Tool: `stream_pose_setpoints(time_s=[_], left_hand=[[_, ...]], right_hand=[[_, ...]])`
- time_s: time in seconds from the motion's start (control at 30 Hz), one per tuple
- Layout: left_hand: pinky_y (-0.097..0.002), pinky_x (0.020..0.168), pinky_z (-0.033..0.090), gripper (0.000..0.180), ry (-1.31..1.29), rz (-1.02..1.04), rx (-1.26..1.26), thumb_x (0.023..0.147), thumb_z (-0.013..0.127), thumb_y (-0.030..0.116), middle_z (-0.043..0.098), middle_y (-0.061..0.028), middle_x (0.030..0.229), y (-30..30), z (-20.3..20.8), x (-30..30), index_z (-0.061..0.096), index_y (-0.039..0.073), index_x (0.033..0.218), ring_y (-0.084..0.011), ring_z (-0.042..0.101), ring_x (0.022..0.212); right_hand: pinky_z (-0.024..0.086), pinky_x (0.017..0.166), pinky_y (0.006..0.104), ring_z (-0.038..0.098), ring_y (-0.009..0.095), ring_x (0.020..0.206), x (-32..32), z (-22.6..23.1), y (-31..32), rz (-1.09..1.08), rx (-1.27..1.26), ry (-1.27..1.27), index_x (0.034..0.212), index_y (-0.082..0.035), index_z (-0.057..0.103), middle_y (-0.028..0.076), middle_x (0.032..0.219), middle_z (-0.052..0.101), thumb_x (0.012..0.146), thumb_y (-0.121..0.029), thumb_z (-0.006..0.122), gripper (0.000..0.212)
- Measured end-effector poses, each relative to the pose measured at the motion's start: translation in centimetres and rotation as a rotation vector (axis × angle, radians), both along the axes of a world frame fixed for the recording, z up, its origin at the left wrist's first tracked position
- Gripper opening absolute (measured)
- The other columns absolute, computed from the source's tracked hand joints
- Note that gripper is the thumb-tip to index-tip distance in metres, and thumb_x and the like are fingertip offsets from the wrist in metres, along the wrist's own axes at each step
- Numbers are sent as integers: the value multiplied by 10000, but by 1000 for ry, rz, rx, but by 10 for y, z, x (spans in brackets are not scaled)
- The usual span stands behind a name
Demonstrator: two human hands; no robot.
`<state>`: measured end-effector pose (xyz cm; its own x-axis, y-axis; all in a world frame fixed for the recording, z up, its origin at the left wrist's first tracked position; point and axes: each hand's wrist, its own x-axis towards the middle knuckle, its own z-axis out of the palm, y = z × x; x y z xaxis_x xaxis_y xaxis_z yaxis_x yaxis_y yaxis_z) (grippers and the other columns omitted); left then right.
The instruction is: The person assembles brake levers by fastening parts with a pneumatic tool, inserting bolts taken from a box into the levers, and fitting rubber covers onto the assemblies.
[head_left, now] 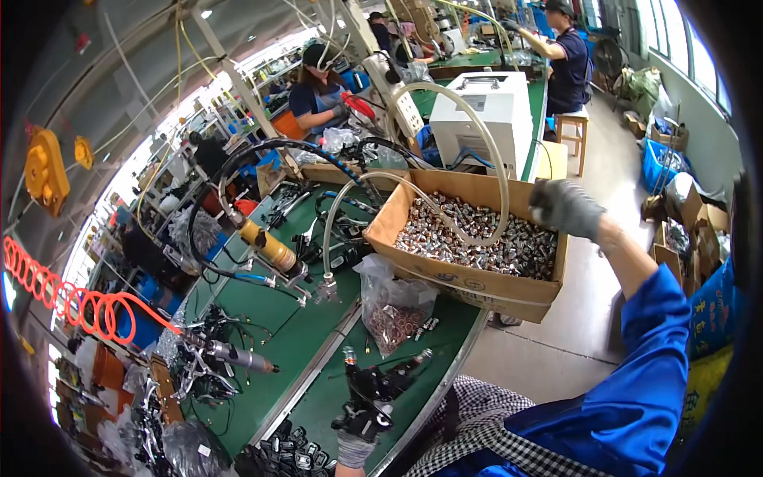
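Observation:
My left hand, in a grey glove, grips a black lever assembly low over the green bench. A small metal fitting with an orange band stands up at one end of the assembly. My right hand, also gloved in grey, is closed and raised beside the right rim of a cardboard box. Whatever its fingers may hold is hidden. Many small silver and copper-coloured metal fittings fill the box. A clear plastic bag of small reddish rings lies between the box and my left hand.
A yellow pneumatic tool and a grey power driver hang over the green bench. Black parts are piled at the near edge. A white machine stands behind the box. Co-workers sit along the benches beyond.

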<state>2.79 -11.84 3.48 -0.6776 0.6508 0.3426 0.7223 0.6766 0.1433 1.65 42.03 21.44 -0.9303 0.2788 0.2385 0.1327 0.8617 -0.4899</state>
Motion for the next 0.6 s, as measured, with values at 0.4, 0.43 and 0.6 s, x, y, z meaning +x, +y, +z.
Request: stream_pose_setpoints(time_s=[0.4, 0.43, 0.6], left_hand=[[-344, 959, 522, 500, -280, 553, 276, 849, 718, 18, 681, -121, 1224, 11, -10, -43, 548, 5, 1319, -227, 672, 1092], [-343, 946, 528, 501, -383, 590, 460, 827, 742, 11, 697, -123, 1185, 10, -6, -40, 565, 2, 1295, -230, 685, 1053], [-340, 919, 538, 497, -411, 693, 443, 808, 761, 0, 709, -138, 1138, 5, 14, -19, 577, 5, 1269, -224, 692, 1022]], right_hand=[[533, 807, 312, 655, 169, 914, 6, 5, -206, 768, -376, 248, 1046, -30, 708, 58, 973, 674, 821, -99, 795, 251], [539, 789, 309, 663, 169, 884, 1, 0, -222, 770, -350, 285, 1036, -38, 714, 59, 960, 678, 812, -95, 800, 246], [544, 749, 372, 666, 283, 819, -21, -15, -267, 903, -172, 515, 1036, -68, 705, 129, 885, 657, 819, -84, 773, 228]])
